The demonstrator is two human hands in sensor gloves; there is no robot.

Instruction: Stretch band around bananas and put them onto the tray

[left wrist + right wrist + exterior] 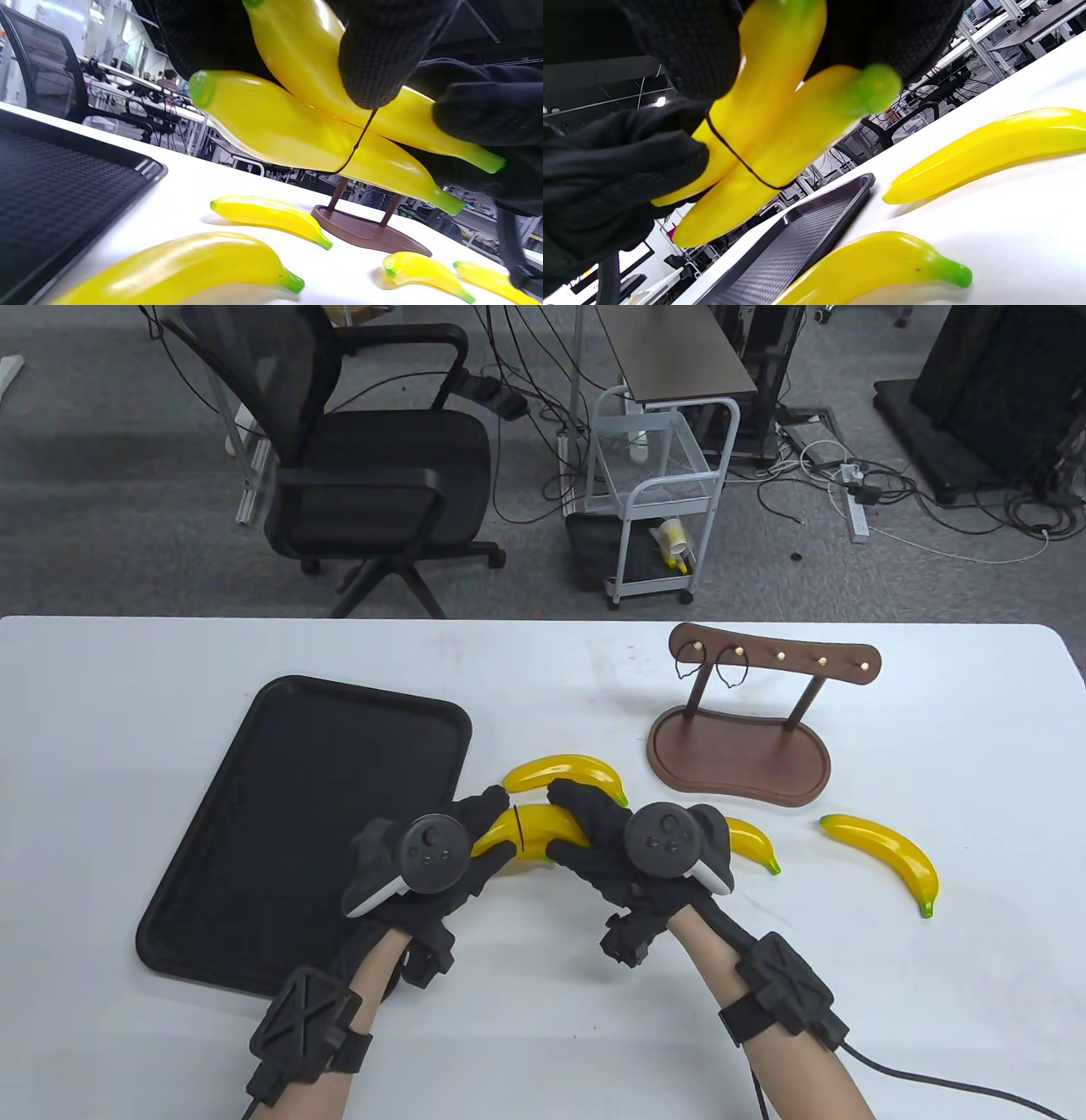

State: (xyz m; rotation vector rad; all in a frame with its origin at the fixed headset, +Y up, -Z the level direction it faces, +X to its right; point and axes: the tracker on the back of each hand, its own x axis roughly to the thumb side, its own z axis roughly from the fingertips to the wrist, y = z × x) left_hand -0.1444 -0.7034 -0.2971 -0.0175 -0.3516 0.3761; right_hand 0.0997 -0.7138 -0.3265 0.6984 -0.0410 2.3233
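Two yellow bananas (534,833) lie side by side, lifted above the table just right of the black tray (280,814). A thin black band (516,827) circles the pair near its middle. My left hand (471,836) grips their left end and my right hand (581,823) curls over their right end. In the left wrist view the band (359,140) crosses the lower banana (275,127), and a gloved fingertip (373,63) presses where it meets the upper one. The right wrist view shows the band (734,157) round both bananas (780,140) above the tray (797,237).
Loose bananas lie on the table: one (564,772) behind the hands, one (751,844) beside my right hand, one (887,861) further right, another (178,267) beneath the held pair. A brown wooden stand (738,746) with spare bands (685,668) on hooks stands back right.
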